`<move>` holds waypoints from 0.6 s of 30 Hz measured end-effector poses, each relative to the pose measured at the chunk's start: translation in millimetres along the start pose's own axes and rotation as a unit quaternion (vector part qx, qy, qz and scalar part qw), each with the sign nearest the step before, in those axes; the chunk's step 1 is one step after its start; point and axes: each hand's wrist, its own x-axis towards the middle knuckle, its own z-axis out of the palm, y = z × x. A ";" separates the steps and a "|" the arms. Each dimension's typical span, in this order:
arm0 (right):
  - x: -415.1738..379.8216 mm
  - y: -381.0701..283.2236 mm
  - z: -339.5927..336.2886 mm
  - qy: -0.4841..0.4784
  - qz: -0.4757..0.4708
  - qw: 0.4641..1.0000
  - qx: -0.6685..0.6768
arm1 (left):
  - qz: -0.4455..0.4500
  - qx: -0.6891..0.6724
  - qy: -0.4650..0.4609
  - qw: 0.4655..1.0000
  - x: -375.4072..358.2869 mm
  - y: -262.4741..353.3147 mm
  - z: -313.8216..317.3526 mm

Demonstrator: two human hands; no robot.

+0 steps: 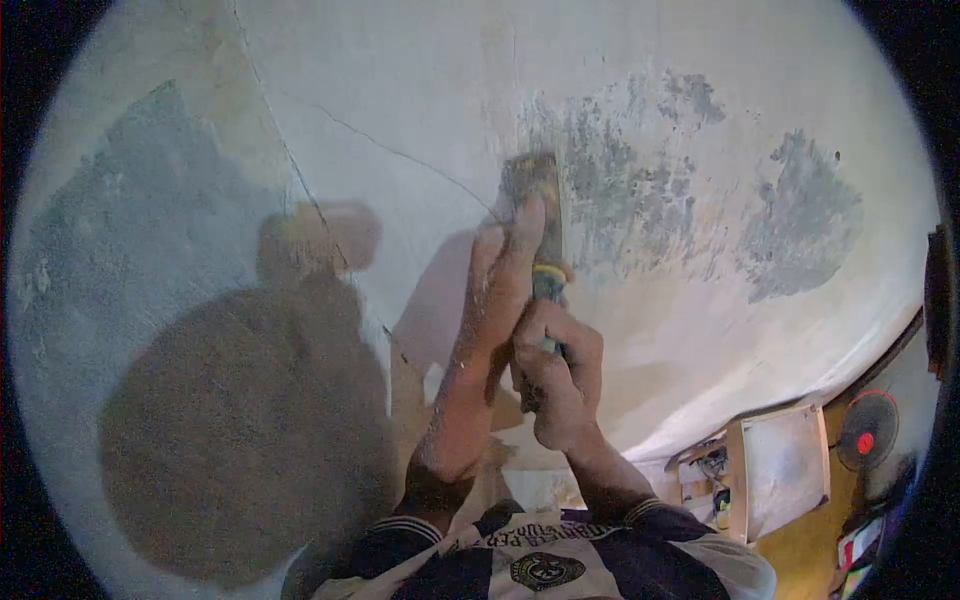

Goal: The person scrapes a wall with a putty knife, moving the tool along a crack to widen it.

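Observation:
A scraper (547, 232) with a wide flat blade is held up against the wall (400, 90). My right hand (562, 365) is closed around its green and yellow handle. Higher up, my left hand (518, 232) grips the blade part, its fingers pressed along the metal; motion blurs them a little. The blade's end touches the wall beside a patchy grey area (610, 165), where the pale coating is partly off.
A larger grey patch (130, 200) lies to the left, and another grey patch (805, 220) to the right. Thin cracks run through the wall. My shadow (250, 430) falls on it. At lower right stand a pale box-like piece of furniture (785, 470) and a fan (866, 432).

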 end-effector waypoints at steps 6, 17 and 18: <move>-7.8 -3.1 1.1 0.018 0.019 0.998 0.055 | -0.002 0.013 -0.025 1.000 10.3 -11.3 -4.9; 3.3 -1.4 6.2 0.019 0.013 0.997 0.078 | 0.103 0.000 0.021 0.994 18.2 -23.2 2.9; 7.6 -6.6 10.9 0.019 0.013 0.997 0.076 | 0.075 0.011 0.013 0.997 16.4 -15.9 -0.3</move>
